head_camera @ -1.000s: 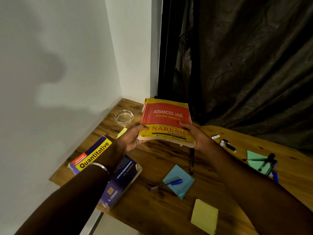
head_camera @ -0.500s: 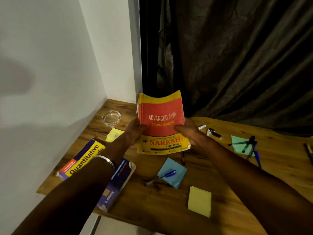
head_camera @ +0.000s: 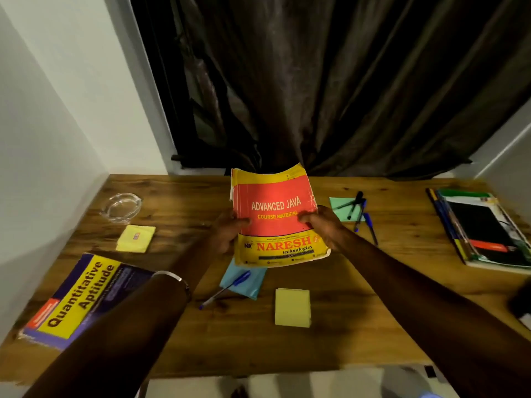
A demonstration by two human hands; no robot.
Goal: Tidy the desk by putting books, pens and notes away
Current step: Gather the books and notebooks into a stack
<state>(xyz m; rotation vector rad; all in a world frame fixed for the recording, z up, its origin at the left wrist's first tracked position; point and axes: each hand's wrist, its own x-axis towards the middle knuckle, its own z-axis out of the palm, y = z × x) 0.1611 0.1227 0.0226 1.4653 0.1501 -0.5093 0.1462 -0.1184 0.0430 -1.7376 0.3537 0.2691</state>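
Both hands, left hand (head_camera: 227, 231) and right hand (head_camera: 321, 225), pinch our Java book (head_camera: 275, 216) by its side edges, raised above desk (head_camera: 359, 326) centre; stack (head_camera: 485, 234) at 3 o'clock. Limp cover bows; it may slip.
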